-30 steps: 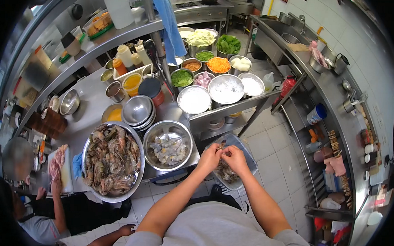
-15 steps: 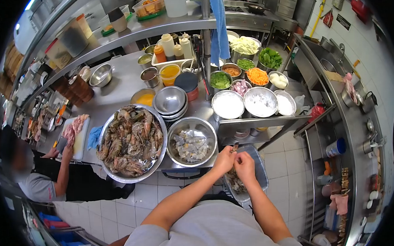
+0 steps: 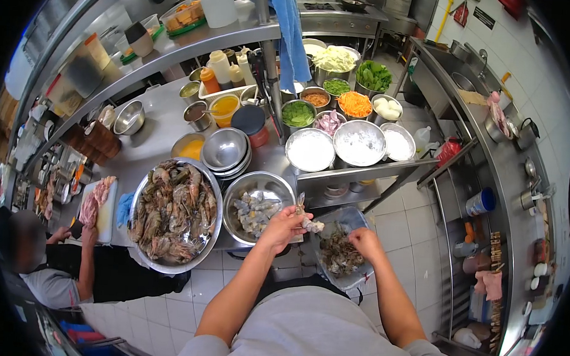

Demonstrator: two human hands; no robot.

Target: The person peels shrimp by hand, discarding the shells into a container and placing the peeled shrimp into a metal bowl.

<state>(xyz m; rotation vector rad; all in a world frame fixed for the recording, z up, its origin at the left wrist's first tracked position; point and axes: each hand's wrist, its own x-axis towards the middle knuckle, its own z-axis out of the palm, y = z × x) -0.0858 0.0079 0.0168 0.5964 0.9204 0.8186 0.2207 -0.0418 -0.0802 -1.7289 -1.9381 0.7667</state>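
My left hand (image 3: 285, 226) is closed on a shrimp (image 3: 310, 223), its pale flesh bared at one end, beside the rim of a steel bowl (image 3: 227, 229) of peeled shrimp (image 3: 253, 210). Over a clear plastic tub (image 3: 365, 274) of heads and shells (image 3: 340, 252) is my right hand (image 3: 365, 242), its fingers drawn together; whether they hold anything is too small to tell. Whole unpeeled shrimp (image 3: 175, 211) fill the large steel bowl (image 3: 213, 242) farther left.
Stacked steel bowls (image 3: 224, 150) stand behind the shrimp bowls. Containers of vegetables and white powder (image 3: 310, 150) line the counter ahead. At the left, a co-worker (image 3: 58, 276) holds a knife by meat (image 3: 93, 203) on a white board (image 3: 107, 218). A steel shelf (image 3: 195, 45) hangs above.
My hands have moved apart. The left went leftward with the shrimp toward the peeled-shrimp bowl, while the right stayed over the tub. The camera view has shifted.
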